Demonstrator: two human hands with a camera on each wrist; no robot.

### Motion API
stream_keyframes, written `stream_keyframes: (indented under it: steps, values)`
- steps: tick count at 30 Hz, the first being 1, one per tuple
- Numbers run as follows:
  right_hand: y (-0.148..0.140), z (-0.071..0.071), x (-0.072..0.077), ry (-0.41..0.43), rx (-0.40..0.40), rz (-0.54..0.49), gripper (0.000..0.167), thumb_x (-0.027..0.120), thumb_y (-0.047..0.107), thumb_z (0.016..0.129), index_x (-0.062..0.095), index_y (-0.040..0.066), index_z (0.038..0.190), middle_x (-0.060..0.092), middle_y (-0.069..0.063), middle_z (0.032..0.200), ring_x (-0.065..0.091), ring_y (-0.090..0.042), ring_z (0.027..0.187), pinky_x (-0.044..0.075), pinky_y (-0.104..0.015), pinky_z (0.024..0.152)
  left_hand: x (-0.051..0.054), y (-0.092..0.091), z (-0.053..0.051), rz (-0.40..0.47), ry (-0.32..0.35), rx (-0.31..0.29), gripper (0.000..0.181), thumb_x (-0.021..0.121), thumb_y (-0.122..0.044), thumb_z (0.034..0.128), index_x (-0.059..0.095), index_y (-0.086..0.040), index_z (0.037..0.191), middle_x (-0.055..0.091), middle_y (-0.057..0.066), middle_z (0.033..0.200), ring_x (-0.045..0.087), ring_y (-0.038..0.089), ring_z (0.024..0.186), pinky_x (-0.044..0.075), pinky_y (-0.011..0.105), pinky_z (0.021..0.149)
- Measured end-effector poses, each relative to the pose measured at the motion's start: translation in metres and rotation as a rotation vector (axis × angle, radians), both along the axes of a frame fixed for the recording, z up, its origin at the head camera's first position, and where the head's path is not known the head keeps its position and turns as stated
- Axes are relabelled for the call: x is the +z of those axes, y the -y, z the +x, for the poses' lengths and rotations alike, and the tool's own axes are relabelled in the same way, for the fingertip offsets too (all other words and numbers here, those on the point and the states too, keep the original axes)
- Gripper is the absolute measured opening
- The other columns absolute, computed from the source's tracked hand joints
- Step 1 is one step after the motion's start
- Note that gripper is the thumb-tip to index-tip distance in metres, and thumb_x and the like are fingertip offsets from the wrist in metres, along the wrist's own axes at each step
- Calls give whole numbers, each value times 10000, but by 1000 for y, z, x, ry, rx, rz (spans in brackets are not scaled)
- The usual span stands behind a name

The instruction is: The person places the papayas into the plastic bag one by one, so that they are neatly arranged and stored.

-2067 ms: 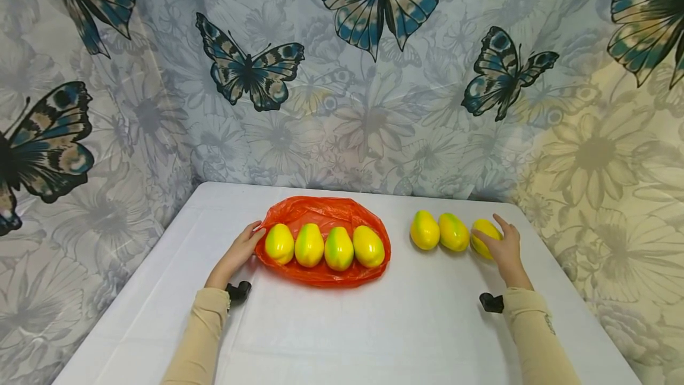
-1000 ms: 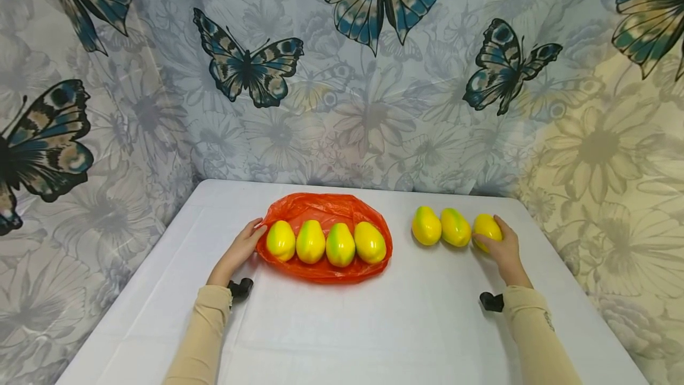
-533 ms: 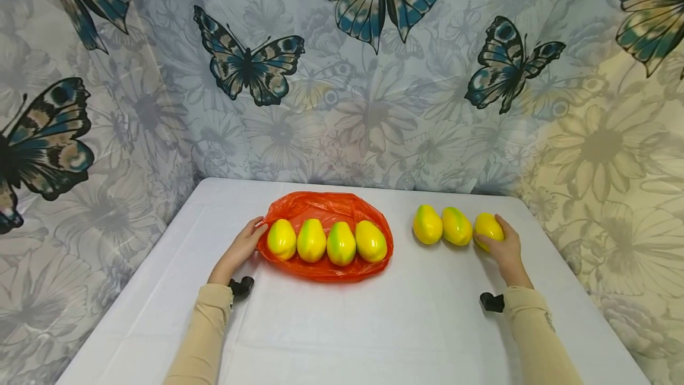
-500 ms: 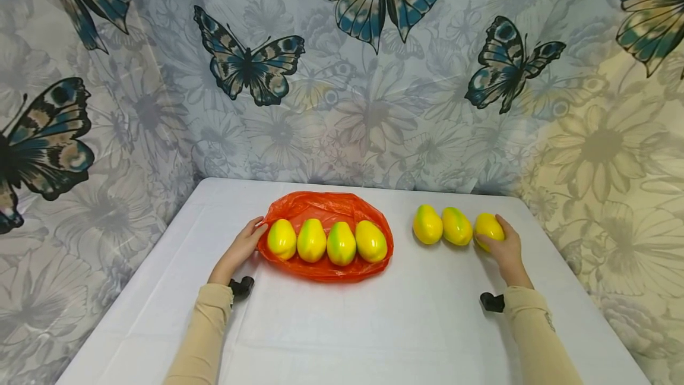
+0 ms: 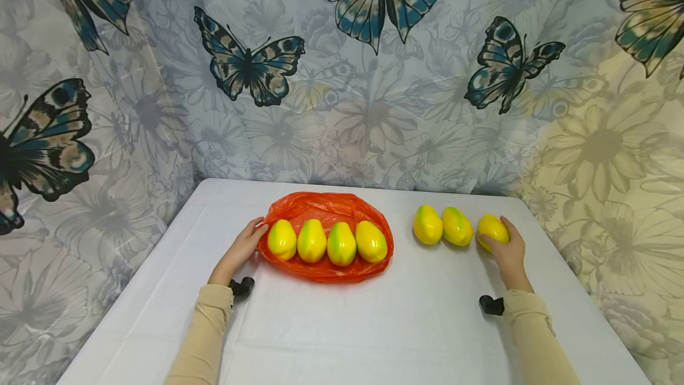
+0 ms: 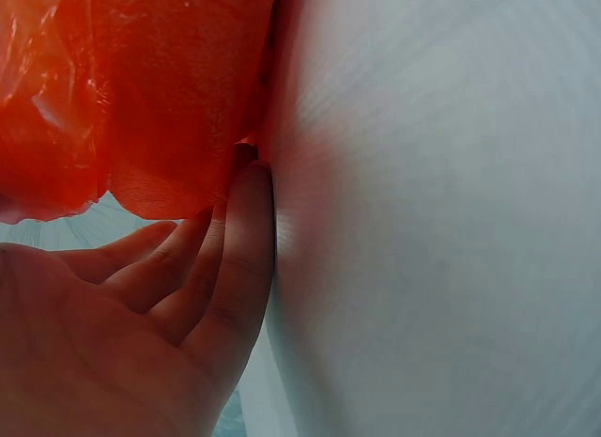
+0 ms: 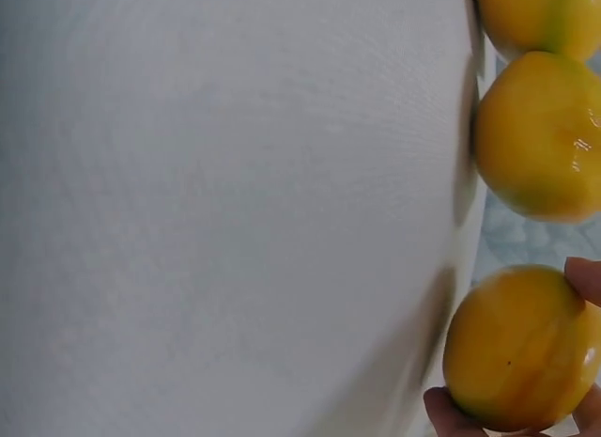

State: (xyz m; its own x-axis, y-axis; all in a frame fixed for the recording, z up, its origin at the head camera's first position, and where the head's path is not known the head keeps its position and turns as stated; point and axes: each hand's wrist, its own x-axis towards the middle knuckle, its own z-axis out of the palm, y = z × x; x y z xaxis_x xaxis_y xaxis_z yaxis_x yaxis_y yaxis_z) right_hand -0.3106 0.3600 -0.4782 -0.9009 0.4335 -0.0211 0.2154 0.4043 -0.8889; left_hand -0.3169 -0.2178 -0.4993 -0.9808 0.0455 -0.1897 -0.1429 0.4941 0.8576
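Note:
A red plastic bag point(image 5: 326, 273) lies on the white table with several yellow-green fruits in a row on it, one of them a yellow fruit point(image 5: 281, 240) at its left end. The left hand point(image 5: 238, 252) touches the bag's left edge; in the left wrist view its fingers point(image 6: 246, 258) extend, fairly straight, beneath the red plastic point(image 6: 169, 99). On the right, the right hand point(image 5: 509, 257) grips a yellow fruit point(image 5: 493, 232), thumb on one side and fingers on the other. Seen from the right wrist, the gripped fruit point(image 7: 516, 348) stands apart from the neighbouring fruit point(image 7: 540, 136).
Two more yellow-green fruits, one point(image 5: 427, 225) beside the other point(image 5: 456, 227), lie between the bag and the right hand. The white table point(image 5: 363, 337) reaches back to a butterfly-patterned cloth wall point(image 5: 369, 111). A black wrist device is on each wrist.
The right hand has closed around the rightmost fruit, and the fruit has shifted slightly right, away from its neighbour. The left hand stays at the bag's edge.

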Motion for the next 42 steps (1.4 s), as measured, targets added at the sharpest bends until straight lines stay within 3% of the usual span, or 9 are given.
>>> stream_keyframes:
  steps: [9,16,23,33,42]
  values:
    - [2,-2,9,-79,-14,23,723,586,160,942,215,146,1562,188,-123,1633,168,-351,1505,159,-498,1221,1,0,2,3,11,-4,668,344,-463,1045,166,-70,1554,303,235,1558,475,337,1212,417,466,1024]
    - [11,-8,24,-107,-29,1,716,592,183,945,231,198,1562,199,-88,1636,201,-328,1497,197,-499,1210,1,0,1,3,-5,-8,656,346,-447,1048,182,-56,1549,321,245,1545,486,338,1202,414,474,1025]
    - [26,-11,40,-181,-44,-14,701,618,148,926,287,162,1544,255,-103,1612,254,-313,1473,226,-466,1205,1,0,1,5,-11,-11,660,349,-444,1048,176,-49,1548,309,249,1551,471,353,1230,398,496,1054]
    - [56,-18,55,-225,3,-55,712,645,134,915,299,137,1538,255,-103,1606,267,-313,1461,245,-466,1197,0,0,1,10,-2,-13,657,345,-438,1051,171,-45,1548,281,247,1565,445,365,1273,376,525,1085]
    - [79,-26,59,-210,67,-101,729,672,157,901,312,167,1534,214,-98,1619,245,-324,1470,241,-497,1193,0,0,0,5,-7,-14,666,346,-445,1049,169,-42,1548,305,253,1550,487,352,1219,421,482,1036]
